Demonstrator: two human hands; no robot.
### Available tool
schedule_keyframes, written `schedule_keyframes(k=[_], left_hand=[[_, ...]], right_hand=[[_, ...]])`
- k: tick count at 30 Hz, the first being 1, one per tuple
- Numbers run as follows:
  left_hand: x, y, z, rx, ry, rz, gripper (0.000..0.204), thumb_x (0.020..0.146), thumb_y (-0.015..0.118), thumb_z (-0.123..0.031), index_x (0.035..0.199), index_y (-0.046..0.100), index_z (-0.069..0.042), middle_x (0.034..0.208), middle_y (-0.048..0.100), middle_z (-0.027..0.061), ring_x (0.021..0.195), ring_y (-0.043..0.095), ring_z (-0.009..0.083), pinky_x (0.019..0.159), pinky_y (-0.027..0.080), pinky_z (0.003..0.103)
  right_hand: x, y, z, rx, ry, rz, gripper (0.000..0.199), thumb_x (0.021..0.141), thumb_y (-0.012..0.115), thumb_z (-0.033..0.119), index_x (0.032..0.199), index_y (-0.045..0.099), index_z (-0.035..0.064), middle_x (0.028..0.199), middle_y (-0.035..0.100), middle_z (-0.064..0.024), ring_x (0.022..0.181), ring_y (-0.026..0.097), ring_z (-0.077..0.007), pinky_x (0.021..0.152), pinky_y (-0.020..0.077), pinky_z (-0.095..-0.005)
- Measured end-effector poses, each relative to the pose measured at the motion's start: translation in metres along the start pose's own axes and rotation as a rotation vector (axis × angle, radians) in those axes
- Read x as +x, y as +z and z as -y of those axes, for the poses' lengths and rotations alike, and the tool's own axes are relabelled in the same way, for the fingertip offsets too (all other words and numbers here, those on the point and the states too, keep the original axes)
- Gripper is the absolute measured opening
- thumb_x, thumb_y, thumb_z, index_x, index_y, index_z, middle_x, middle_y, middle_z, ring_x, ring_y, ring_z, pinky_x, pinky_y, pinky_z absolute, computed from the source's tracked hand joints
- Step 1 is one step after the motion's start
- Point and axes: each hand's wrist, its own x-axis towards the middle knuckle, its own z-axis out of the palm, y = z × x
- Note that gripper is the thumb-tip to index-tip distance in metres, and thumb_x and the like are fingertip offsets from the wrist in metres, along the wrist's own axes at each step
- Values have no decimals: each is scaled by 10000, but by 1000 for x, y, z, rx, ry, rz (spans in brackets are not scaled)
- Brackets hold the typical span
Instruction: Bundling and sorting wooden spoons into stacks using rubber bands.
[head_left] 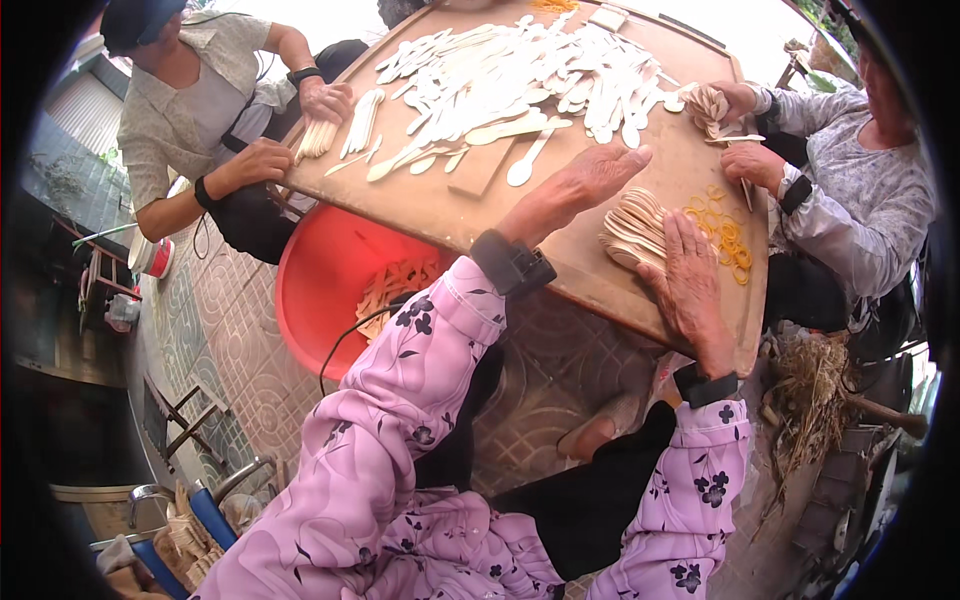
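Observation:
My left hand (585, 182) is above the brown table board (395, 205), its fingers stretched out toward the right and nothing visible in it. It is between the heap of pale wooden spoons (500, 85) and a stacked bundle of wooden spoons (633, 228). My right hand (690, 268) rests with extended fingers against the right side of that bundle, its thumb near the bundle's lower end. Loose yellow rubber bands (730, 240) are scattered just right of my right hand. One loose spoon (530, 155) lies left of my left hand.
A person at left holds a spoon bundle (318, 138) at the board's edge. Another person at right holds a fanned bundle (706, 108). Below the board's left edge stands a red tub (310, 270) with wooden pieces inside. A dry straw broom (810, 390) is at lower right.

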Motion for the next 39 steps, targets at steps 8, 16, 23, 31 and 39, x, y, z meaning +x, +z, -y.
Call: schedule_keyframes(k=[8, 16, 23, 31, 39], left_hand=[[-11, -7, 30, 725, 333, 116, 320, 694, 593, -41, 1009, 638, -71, 849, 617, 142, 832, 618, 283, 736, 469, 386], [-10, 2, 30, 786, 414, 109, 187, 752, 595, -122, 933, 625, -82, 828, 624, 131, 855, 595, 309, 763, 448, 405], [-5, 4, 22, 818, 312, 66, 152, 791, 600, -168, 910, 640, -83, 784, 629, 127, 837, 596, 314, 733, 445, 416], [-1, 13, 26, 1024, 449, 49, 128, 858, 521, -170, 861, 587, -61, 742, 609, 122, 775, 599, 322, 673, 450, 424], [-5, 33, 50, 1142, 650, -164, 142, 861, 498, -162, 972, 513, -74, 851, 594, 90, 849, 588, 280, 718, 433, 402]], right_hand=[[2, 1, -4, 9, 20, 24, 712, 875, 532, 456, 1382, 336, -4, 1417, 351, -192, 1321, 304, -364, 1107, 228, -448], [2, 0, -6, -7, 41, 34, 727, 872, 534, 463, 1391, 327, -3, 1424, 347, -193, 1326, 303, -358, 1110, 231, -443], [6, -3, -5, 38, 52, 12, 760, 852, 550, 502, 1384, 338, 3, 1399, 385, -193, 1291, 357, -356, 1084, 273, -441], [6, -6, -8, 52, 63, 0, 786, 821, 579, 530, 1374, 358, 19, 1358, 428, -195, 1247, 407, -354, 1048, 321, -435], [8, -7, -7, 4, 51, 23, 772, 840, 550, 538, 1387, 350, 32, 1374, 408, -203, 1266, 388, -361, 1067, 298, -433]])
